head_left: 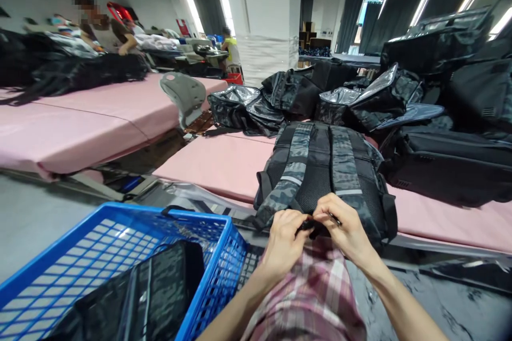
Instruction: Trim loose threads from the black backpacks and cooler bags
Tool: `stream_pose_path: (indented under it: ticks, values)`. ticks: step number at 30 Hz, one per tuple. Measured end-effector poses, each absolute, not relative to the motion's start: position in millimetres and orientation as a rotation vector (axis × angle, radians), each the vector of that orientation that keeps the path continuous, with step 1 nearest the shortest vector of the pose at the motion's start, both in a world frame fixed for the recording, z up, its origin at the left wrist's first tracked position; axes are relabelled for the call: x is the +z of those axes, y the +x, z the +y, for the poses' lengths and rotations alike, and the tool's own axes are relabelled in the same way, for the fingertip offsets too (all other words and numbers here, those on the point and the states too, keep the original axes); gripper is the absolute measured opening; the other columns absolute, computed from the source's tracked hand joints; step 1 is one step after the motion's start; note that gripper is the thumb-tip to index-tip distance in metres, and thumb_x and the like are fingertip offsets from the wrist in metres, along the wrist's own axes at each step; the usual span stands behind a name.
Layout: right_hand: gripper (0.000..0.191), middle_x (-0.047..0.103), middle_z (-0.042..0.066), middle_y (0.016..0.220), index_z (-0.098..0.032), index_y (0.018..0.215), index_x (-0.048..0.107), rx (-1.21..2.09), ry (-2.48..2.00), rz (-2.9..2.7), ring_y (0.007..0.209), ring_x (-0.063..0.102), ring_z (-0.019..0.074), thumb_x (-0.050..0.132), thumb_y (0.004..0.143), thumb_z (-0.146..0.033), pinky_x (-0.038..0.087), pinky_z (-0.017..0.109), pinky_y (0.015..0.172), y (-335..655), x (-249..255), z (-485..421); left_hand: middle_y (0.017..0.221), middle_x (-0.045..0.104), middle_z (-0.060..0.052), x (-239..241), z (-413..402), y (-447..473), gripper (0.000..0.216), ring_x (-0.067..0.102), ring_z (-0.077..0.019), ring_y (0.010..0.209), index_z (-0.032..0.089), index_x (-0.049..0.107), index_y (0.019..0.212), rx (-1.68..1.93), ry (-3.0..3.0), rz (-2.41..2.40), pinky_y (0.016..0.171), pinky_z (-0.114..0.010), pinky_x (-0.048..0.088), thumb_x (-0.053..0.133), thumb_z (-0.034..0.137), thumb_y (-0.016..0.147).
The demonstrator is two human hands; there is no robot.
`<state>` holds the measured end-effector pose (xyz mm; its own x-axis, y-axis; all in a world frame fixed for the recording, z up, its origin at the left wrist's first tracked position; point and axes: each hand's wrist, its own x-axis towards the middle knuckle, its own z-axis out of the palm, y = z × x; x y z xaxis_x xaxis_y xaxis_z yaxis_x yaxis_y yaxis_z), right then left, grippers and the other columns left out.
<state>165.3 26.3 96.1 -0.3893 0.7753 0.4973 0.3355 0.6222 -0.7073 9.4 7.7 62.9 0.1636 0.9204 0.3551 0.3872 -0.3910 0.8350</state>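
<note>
A black and grey camouflage backpack (316, 170) lies on the pink table with its shoulder straps facing up. At its near edge, my left hand (286, 232) pinches a small black piece that looks like a strap end or buckle. Close beside it, my right hand (338, 221) is closed on a thin dark piece, perhaps part of the same strap. The fingertips of both hands almost meet, and they cover most of what they hold.
A blue plastic basket (160, 210) with a dark camouflage bag (148, 293) inside stands at the lower left. Several silver-lined bags (240, 104) and black bags crowd the pink table (224, 162). A person (106, 32) stands behind another pink table (88, 117), near a grey chair (184, 96).
</note>
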Motion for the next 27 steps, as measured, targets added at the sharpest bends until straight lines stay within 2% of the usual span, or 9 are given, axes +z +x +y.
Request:
stream_pose_path:
  ticks: [3, 9, 11, 13, 15, 17, 19, 22, 27]
  values:
    - [0.014, 0.054, 0.004, 0.082, -0.019, 0.082, 0.057, 0.701, -0.847, -2.044, 0.074, 0.052, 0.0129, 0.045, 0.083, -0.012, 0.041, 0.023, 0.066, 165.6, 91.8, 27.4, 0.084, 0.067, -0.006, 63.7, 10.1, 8.6, 0.019, 0.053, -0.024, 0.086, 0.026, 0.07, 0.083, 1.245, 1.723, 1.205, 0.088, -0.036, 0.03, 0.059, 0.015, 0.072]
    - [0.017, 0.051, 0.001, 0.072, -0.018, 0.065, 0.051, 0.776, -0.964, -1.788, 0.066, 0.048, 0.0115, 0.049, 0.082, -0.019, 0.038, 0.022, 0.061, 165.8, 95.2, 34.1, 0.107, 0.065, -0.006, 70.2, 9.4, 2.1, 0.032, 0.046, -0.0284, 0.112, 0.028, 0.069, 0.097, 1.247, 1.623, 1.221, 0.104, -0.041, 0.015, 0.068, 0.019, 0.066]
    - [0.017, 0.05, -0.001, 0.067, -0.018, 0.063, 0.051, 0.875, -1.004, -1.725, 0.062, 0.047, 0.0109, 0.054, 0.079, -0.023, 0.037, 0.022, 0.059, 165.2, 96.8, 38.7, 0.111, 0.064, -0.005, 73.9, 8.4, 2.9, 0.04, 0.047, -0.0269, 0.112, 0.029, 0.066, 0.104, 1.283, 1.61, 1.21, 0.106, -0.04, 0.014, 0.07, 0.02, 0.065]
    - [0.017, 0.05, -0.002, 0.063, -0.018, 0.062, 0.053, 0.963, -1.035, -1.686, 0.06, 0.047, 0.0106, 0.058, 0.076, -0.026, 0.037, 0.021, 0.058, 164.1, 97.2, 43.0, 0.101, 0.067, -0.005, 78.0, 9.0, 7.3, 0.027, 0.053, -0.024, 0.103, 0.026, 0.07, 0.095, 1.325, 1.61, 1.225, 0.105, -0.037, 0.018, 0.068, 0.022, 0.068]
    - [0.019, 0.051, -0.003, 0.061, -0.018, 0.062, 0.055, 1.004, -1.077, -1.673, 0.058, 0.048, 0.0109, 0.058, 0.076, -0.029, 0.037, 0.022, 0.057, 164.3, 96.1, 46.0, 0.082, 0.069, -0.005, 80.9, 11.5, 13.5, 0.009, 0.058, -0.0206, 0.085, 0.021, 0.072, 0.077, 1.319, 1.521, 1.232, 0.097, -0.034, 0.032, 0.064, 0.023, 0.071]
    - [0.015, 0.056, -0.002, 0.065, -0.019, 0.071, 0.059, 0.917, -1.182, -1.687, 0.059, 0.051, 0.0121, 0.059, 0.076, -0.032, 0.038, 0.023, 0.058, 167.7, 93.6, 46.6, 0.069, 0.066, -0.005, 81.5, 15.1, 18.4, 0.014, 0.057, -0.0173, 0.068, 0.017, 0.07, 0.068, 1.266, 1.289, 1.188, 0.076, -0.029, 0.044, 0.063, 0.028, 0.072]
    - [0.021, 0.063, -0.001, 0.077, -0.021, 0.091, 0.061, 0.681, -1.334, -1.712, 0.066, 0.056, 0.0151, 0.061, 0.075, -0.035, 0.04, 0.025, 0.061, 173.8, 89.4, 43.8, 0.066, 0.064, -0.005, 80.2, 18.5, 20.4, 0.021, 0.055, -0.0151, 0.06, 0.013, 0.068, 0.069, 1.228, 1.027, 1.107, 0.061, -0.025, 0.044, 0.063, 0.033, 0.072]
    - [0.028, 0.065, 0.002, 0.088, -0.022, 0.105, 0.056, 0.342, -1.41, -1.782, 0.075, 0.059, 0.0174, 0.056, 0.08, -0.035, 0.042, 0.027, 0.066, 181.7, 81.1, 34.5, 0.067, 0.063, -0.005, 77.9, 21.2, 19.7, 0.023, 0.054, -0.0134, 0.061, 0.011, 0.067, 0.068, 1.244, 0.876, 1.035, 0.059, -0.022, 0.044, 0.065, 0.034, 0.07]
    - [0.016, 0.064, 0.005, 0.08, -0.018, 0.094, 0.059, 0.037, -1.196, -1.939, 0.072, 0.057, 0.0165, 0.05, 0.086, -0.027, 0.041, 0.027, 0.066, 179.0, 72.5, 24.1, 0.064, 0.06, -0.002, 77.3, 20.2, 19.7, 0.021, 0.052, -0.0117, 0.06, 0.011, 0.066, 0.066, 1.266, 0.941, 1.029, 0.059, -0.021, 0.044, 0.065, 0.032, 0.07]
